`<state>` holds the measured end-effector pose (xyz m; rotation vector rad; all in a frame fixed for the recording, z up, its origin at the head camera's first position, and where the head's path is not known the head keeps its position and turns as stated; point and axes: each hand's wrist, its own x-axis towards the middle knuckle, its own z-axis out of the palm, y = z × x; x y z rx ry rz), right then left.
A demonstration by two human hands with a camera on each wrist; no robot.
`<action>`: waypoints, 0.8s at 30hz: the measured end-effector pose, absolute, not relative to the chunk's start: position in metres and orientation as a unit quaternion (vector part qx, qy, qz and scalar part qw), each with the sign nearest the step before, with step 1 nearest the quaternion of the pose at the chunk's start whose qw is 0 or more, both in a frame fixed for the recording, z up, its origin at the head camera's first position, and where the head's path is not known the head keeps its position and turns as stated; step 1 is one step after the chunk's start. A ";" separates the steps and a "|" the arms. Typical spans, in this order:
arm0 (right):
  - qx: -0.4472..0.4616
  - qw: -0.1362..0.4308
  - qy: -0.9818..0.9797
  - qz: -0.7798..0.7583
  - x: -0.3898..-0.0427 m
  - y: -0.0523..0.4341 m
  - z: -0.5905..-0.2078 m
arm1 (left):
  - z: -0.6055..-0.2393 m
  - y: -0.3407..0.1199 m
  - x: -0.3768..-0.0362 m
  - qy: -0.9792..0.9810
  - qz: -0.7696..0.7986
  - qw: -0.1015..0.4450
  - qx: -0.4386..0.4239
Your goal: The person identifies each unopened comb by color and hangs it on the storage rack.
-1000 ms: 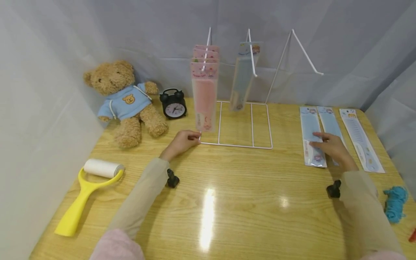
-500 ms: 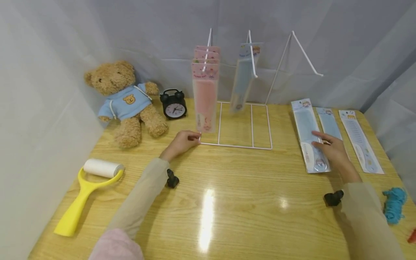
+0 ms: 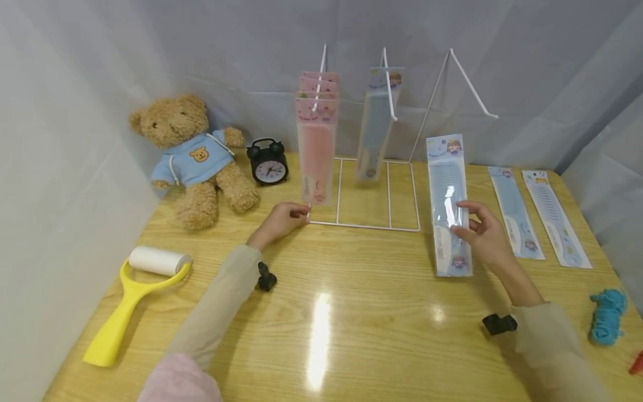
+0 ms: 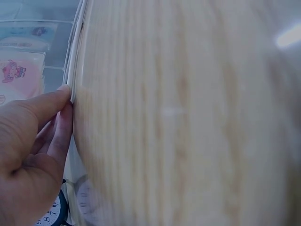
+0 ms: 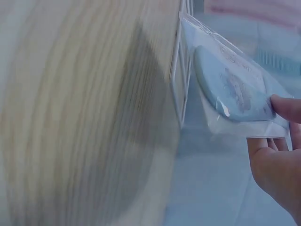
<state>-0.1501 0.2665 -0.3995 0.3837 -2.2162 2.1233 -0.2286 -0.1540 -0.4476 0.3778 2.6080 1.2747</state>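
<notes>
- A pale wooden table (image 3: 351, 312) backed by grey-blue cloth carries a white wire display rack (image 3: 374, 184) with three slanting pegs.
- The right hand (image 3: 482, 234) pinches a packaged blue comb (image 3: 449, 204) between thumb and fingertips, gripping it at the handle end; in the right wrist view the fingers (image 5: 287, 109) close over the packet's lower edge.
- The packet is lifted off the table and stands nearly upright, its long axis running away from the person, header card uppermost, just right of the rack's base.
- The rack's bare right peg (image 3: 474, 84) lies up and beyond the packet's top, far nearer this hand than the other.
- The left hand (image 3: 281, 219) rests at the rack's front-left corner, fingertips (image 4: 63, 101) curled onto the base wire.
- Two more blue packets (image 3: 537, 215) lie flat to the right.
</notes>
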 end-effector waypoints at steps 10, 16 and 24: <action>0.275 0.091 -0.637 0.715 -0.133 0.218 -0.386 | -0.447 -0.154 -0.227 0.884 0.435 0.103 0.133; 0.296 0.098 -0.644 0.699 -0.130 0.194 -0.375 | -0.446 -0.155 -0.227 0.885 0.434 0.108 0.130; 0.269 0.090 -0.666 0.690 -0.140 0.173 -0.369 | -0.448 -0.155 -0.228 0.885 0.432 0.102 0.138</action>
